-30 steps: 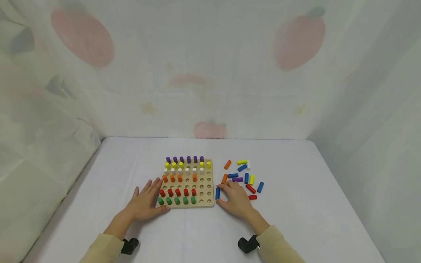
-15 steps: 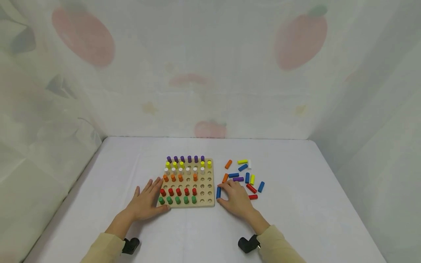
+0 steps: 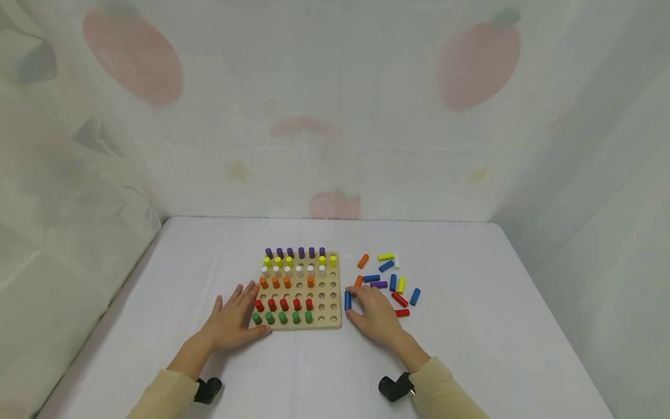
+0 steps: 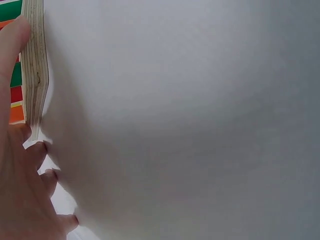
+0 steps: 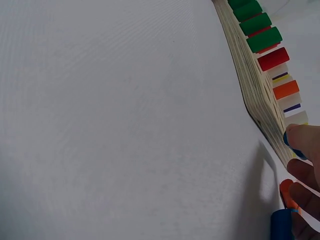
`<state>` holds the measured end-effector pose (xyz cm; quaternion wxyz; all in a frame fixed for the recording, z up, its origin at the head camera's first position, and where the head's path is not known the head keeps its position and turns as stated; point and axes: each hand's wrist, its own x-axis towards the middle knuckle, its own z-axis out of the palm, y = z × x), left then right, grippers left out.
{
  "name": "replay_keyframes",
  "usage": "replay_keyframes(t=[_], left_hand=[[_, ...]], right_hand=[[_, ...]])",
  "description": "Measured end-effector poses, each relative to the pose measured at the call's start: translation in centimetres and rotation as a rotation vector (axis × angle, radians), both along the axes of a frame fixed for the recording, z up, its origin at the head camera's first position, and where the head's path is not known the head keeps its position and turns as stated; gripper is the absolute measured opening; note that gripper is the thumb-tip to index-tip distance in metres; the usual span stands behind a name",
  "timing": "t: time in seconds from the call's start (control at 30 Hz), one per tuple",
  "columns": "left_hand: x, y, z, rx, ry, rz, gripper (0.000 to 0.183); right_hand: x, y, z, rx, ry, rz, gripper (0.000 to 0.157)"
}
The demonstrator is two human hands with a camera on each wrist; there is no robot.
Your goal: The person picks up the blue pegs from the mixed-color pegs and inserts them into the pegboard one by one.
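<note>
A wooden peg board [image 3: 330, 326] lies on the white table, with rows of green, red, orange, white, yellow and purple pegs upright in its holes. My left hand [image 3: 227, 326] rests at the board's left front corner, fingers spread along the left side. In the left wrist view the thumb [image 4: 19, 35] lies on the board's front edge. Just off the right edge, my right hand [image 3: 378, 317] pinches a blue peg [image 3: 348, 301] between thumb and fingers. The right wrist view shows this blue peg [image 5: 287, 139] mostly covered by the thumb.
Loose pegs lie scattered right of the board, among them a purple peg [image 3: 378, 285], a white peg [image 3: 396, 262], a red peg [image 3: 399, 299] and several blue ones. An orange peg [image 3: 359, 281] lies right beyond the right hand's fingertips. Patterned cloth [image 3: 335, 116] hangs behind the table.
The blue peg in my right hand has shifted slightly away from me, along the board's right side, with the fingertips. My left hand has stayed in place against the board.
</note>
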<state>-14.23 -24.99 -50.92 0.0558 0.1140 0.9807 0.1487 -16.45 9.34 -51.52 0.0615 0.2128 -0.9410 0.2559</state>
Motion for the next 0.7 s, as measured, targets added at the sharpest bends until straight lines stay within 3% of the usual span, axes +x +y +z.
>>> replay_keyframes(t=[0.7], left_hand=[[-0.03,0.08,0.13,-0.002,-0.003,0.008,0.106]], right_hand=[[0.05,-0.85,0.97,-0.246,-0.129,0.017,0.048]])
